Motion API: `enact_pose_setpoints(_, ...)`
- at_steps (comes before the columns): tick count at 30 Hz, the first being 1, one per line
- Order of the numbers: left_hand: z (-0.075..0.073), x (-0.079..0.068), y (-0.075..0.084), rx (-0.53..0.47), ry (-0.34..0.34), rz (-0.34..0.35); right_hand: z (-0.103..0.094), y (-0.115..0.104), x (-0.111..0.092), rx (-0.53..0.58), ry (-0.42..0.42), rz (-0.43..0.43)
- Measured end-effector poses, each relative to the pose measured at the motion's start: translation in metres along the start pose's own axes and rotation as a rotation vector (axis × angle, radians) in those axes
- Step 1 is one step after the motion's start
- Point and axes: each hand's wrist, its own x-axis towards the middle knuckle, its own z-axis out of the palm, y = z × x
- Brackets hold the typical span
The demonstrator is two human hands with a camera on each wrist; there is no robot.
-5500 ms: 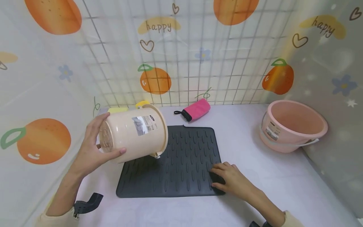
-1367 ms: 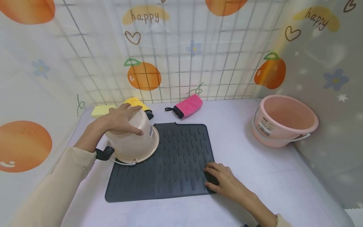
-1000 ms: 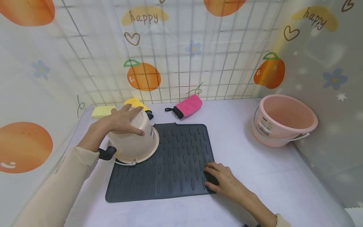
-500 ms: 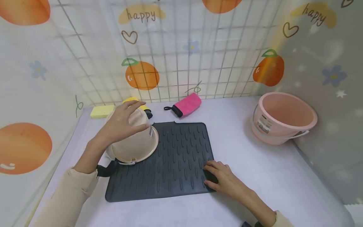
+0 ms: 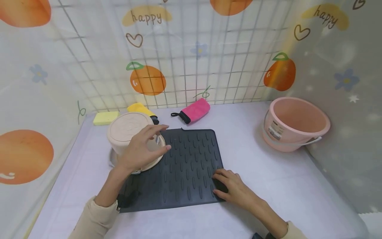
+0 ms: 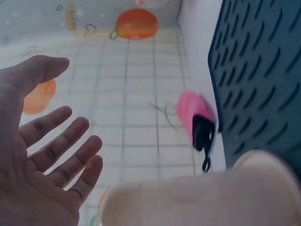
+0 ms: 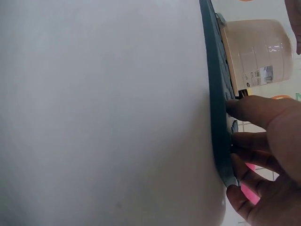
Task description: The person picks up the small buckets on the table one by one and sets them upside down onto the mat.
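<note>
A cream bucket [image 5: 126, 127] stands upside down on the left part of a dark ridged drying mat [image 5: 191, 162]. In the head view my left hand [image 5: 143, 149] is in front of the bucket and hides part of its side. Its fingers are spread and relaxed, and the left wrist view shows the palm with nothing in it, apart from the bucket [image 6: 188, 202]. My right hand [image 5: 235, 187] rests on the mat's right front edge. Seen from the right wrist, its fingertips [image 7: 237, 109] touch the mat's edge, loosely bent and not wrapped round it.
A pink bucket [image 5: 293, 124] with a pale handle stands upright at the right. Along the back lie a pink pouch-like item [image 5: 197, 111] with a black end, a yellow item [image 5: 139, 109] with a black end, and a pale yellow block [image 5: 105, 118]. A patterned curtain [image 5: 185, 49] hangs behind.
My left hand first tilted the cream bucket sideways, then set it upside down on the mat. It has since let go and moved right and toward me. The right hand stayed put.
</note>
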Motion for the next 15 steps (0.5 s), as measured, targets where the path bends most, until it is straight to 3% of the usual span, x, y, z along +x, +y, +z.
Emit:
enact_pose_setpoints(8,0.039,-0.023,0.0,-0.102,0.006,0.043,0.001,0.0,-0.001,0.011,0.017,-0.006)
enact_pose_setpoints(15,0.072,-0.043,-0.002,-0.218,0.004,0.006,0.003,0.002,-0.002,0.013,0.018,0.004)
